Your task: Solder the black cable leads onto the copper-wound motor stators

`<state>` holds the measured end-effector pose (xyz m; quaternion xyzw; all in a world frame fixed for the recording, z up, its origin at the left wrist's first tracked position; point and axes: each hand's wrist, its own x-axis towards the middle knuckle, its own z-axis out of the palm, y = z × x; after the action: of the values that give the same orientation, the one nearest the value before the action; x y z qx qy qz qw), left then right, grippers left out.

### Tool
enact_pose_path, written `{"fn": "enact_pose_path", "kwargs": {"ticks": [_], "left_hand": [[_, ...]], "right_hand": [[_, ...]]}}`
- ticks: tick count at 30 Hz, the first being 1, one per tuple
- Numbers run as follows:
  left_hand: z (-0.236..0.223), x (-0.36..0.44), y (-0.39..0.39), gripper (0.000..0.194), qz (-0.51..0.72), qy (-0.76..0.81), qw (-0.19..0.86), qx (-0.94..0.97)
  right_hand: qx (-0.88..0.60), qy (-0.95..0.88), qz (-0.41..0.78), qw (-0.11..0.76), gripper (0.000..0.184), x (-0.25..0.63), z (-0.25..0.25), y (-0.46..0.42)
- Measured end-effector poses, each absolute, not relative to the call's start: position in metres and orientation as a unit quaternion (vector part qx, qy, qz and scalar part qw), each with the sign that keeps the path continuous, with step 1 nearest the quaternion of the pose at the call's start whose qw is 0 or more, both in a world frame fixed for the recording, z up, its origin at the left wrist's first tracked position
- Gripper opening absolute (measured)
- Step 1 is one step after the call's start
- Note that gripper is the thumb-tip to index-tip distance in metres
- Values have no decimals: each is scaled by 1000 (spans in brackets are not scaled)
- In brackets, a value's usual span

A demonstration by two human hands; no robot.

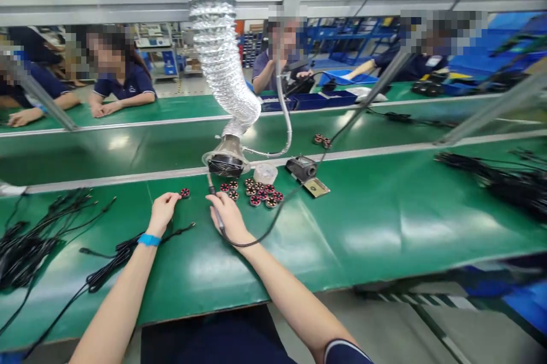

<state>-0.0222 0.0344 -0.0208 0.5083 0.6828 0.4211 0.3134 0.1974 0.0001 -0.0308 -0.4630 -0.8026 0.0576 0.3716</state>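
My left hand, with a blue band on the wrist, pinches a small round motor stator with red and black segments at its fingertips. A soldering iron is gripped in my right hand, its tip pointing away from me toward the extraction hood. The iron's black cord loops over my right forearm. Right of the iron, several similar stators lie in a loose group beside a roll of whitish tape or wire. Behind them stands a soldering iron holder with a yellowish sponge tray.
Black cables lie in a bundle near my left forearm, in a pile at far left and another at right. A silver duct hangs over the green bench. Two stators lie farther back. Several people sit opposite.
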Motion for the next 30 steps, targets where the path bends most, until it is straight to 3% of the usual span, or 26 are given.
{"fn": "enact_pose_path", "kwargs": {"ticks": [7,11,15,25,30], "left_hand": [[8,-50,8,53,378,722,235,530],[36,-86,-48,38,240,699,212,639],[38,-121,-91,28,170,704,126,678],[27,-149,-76,30,40,687,81,721],[47,-161,-65,39,90,775,-43,624]], "right_hand": [[-450,-857,-20,250,48,235,-20,-14],[-415,-868,6,273,49,257,-33,-19],[-416,-856,30,306,44,259,-49,-18],[-364,-858,116,344,33,223,-35,-32],[-431,-816,89,374,38,223,-41,-35]]}}
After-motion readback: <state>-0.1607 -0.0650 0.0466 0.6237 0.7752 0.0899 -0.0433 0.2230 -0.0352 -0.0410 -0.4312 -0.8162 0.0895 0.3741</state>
